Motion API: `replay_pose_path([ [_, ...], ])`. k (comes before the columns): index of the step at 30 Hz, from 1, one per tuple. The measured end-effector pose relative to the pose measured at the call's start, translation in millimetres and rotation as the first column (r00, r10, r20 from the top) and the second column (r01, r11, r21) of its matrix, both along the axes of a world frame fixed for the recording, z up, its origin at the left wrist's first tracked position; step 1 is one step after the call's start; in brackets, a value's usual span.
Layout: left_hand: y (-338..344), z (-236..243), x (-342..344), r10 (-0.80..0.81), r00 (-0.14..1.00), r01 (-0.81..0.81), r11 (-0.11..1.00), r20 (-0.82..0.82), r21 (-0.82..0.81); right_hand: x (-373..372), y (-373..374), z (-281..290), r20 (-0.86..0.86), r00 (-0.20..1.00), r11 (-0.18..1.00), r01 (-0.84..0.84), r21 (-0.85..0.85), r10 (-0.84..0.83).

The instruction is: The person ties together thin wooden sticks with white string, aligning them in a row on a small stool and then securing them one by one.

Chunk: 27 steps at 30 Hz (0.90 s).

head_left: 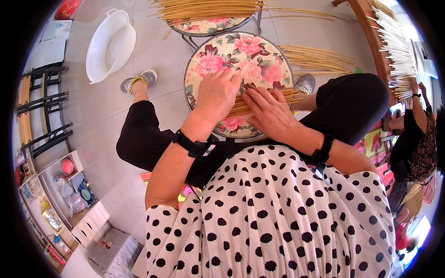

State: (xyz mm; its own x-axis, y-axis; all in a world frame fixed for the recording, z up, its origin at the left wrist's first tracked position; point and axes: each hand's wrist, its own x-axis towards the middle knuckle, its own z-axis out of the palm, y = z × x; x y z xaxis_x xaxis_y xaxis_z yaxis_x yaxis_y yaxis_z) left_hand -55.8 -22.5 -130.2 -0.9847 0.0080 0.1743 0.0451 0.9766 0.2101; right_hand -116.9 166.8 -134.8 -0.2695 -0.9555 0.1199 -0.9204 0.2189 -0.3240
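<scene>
While the person sits with knees apart, both hands lie flat on a row of thin sticks (259, 103) on a round stool (241, 55) with a flower top. The left hand (216, 96) is open, palm down, with its fingers spread over the left part of the sticks. The right hand (270, 112) is open too, palm down, pressing on the sticks just beside the left hand. Neither hand grips anything. The sticks lie side by side across the near half of the stool top, and their tips poke out past its right edge.

A second stool (211, 25) stands behind the first one, at the far side, with a big heap of sticks (208, 9) on it. More sticks (320, 59) lie on the floor to the right of the first stool. A white tub (110, 45) sits on the floor to the far left. A black rack (44, 111) stands at the left edge. Another person (415, 139) sits at the right, near a frame full of sticks (394, 46).
</scene>
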Motion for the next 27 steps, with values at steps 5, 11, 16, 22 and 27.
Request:
replay_pose_path([
  [5, 5, 3, -7, 0.008, 1.000, -0.008, 0.998, -0.015, -0.057, 0, 0, -1, 0.009, 1.000, 1.000, -0.002, -0.005, 0.002],
  [11, 10, 6, -10, 0.051, 0.998, -0.053, 0.993, -0.020, -0.103, -1, 1, 1, 0.035, 0.999, 1.000, -0.013, -0.004, 0.013],
  [16, 13, -2, -6, 0.123, 0.991, -0.125, 0.992, -0.057, -0.024, 1, 2, 0, 0.061, 0.998, 1.000, -0.020, 0.003, 0.020],
  [22, 10, 17, 20, 0.233, 0.961, -0.190, 0.947, -0.146, 0.259, 1, 4, -1, 0.076, 0.997, 1.000, -0.021, 0.011, 0.020],
  [27, 29, 6, 72, -0.054, 0.998, 0.061, 0.962, -0.033, 0.267, 5, 5, -8, 0.086, 0.996, 1.000, -0.007, -0.023, 0.009],
])
